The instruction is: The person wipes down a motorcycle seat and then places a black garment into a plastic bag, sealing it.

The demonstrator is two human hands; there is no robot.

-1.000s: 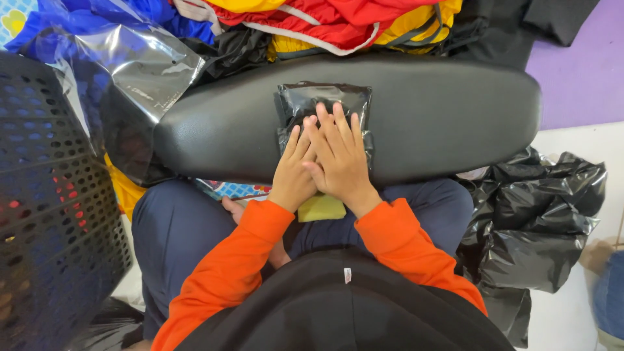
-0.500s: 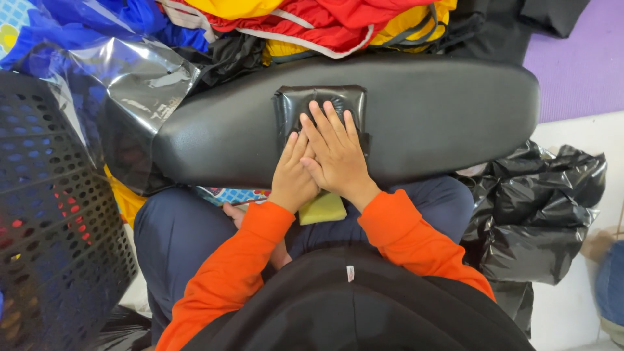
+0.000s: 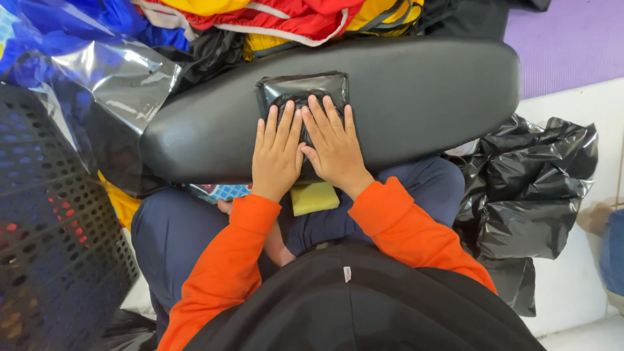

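Right now both of my hands lie flat, palms down, on a small black plastic packet (image 3: pixel 300 91) that sits near the middle of the frame, on top of a long black padded cushion (image 3: pixel 416 97) stretched across my lap. My left hand (image 3: pixel 276 156) covers the packet's lower left part, fingers straight and slightly spread, gripping nothing. My right hand (image 3: pixel 335 146) lies just beside it, thumb touching the left hand, fingers likewise extended and pressing down on the packet's lower right part rather than closing around it. Only the packet's upper edge and corners show above my fingertips; its surface is glossy and wrinkled.

Below the cushion, between my wrists, a yellow block (image 3: pixel 314 197) peeks out against my dark blue trousers (image 3: pixel 175 234). My orange sleeves (image 3: pixel 403 224) run down toward the bottom of the frame. At the left edge stands a dark perforated basket (image 3: pixel 52 247), with a clear plastic sheet (image 3: pixel 123 78) at upper left. Bright red, yellow and blue fabrics (image 3: pixel 273 16) pile along the top. Crumpled black plastic bags (image 3: pixel 526 188) lie at the right.
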